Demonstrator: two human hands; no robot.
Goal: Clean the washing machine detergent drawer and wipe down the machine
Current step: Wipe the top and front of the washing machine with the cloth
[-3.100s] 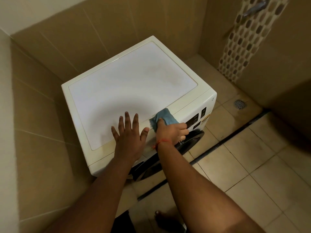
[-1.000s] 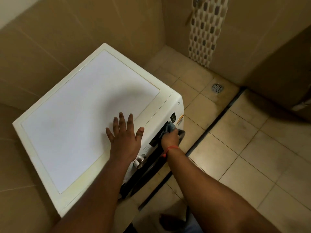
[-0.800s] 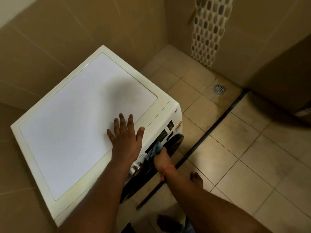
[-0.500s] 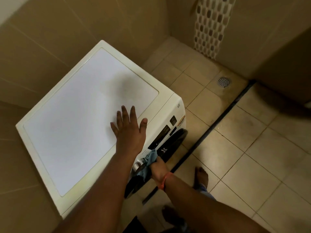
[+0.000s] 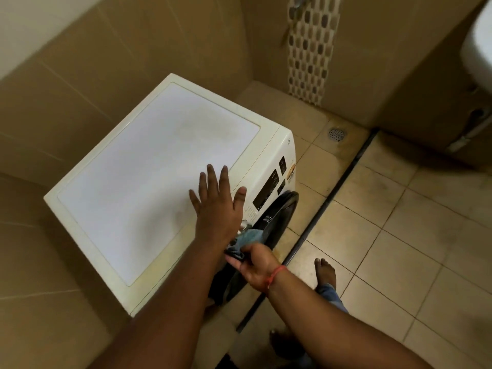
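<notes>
A white front-loading washing machine (image 5: 149,166) stands in a tiled corner, seen from above. My left hand (image 5: 217,203) rests flat with spread fingers on its top near the front edge. My right hand (image 5: 255,265) holds a blue cloth (image 5: 249,237) against the front panel, left of the dark display (image 5: 267,191) and just above the dark round door (image 5: 277,222). My left arm hides the left part of the front panel, so the detergent drawer is not visible.
Tan tiled walls close in behind and to the left of the machine. A dark floor channel (image 5: 332,198) runs diagonally past its front. A round floor drain (image 5: 336,133) lies beyond. My bare foot (image 5: 324,271) stands right of the door. A white fixture (image 5: 479,41) shows at top right.
My right hand has slid the cloth leftward along the front panel, from the display area to the section under my left hand. My left hand has stayed flat on the top.
</notes>
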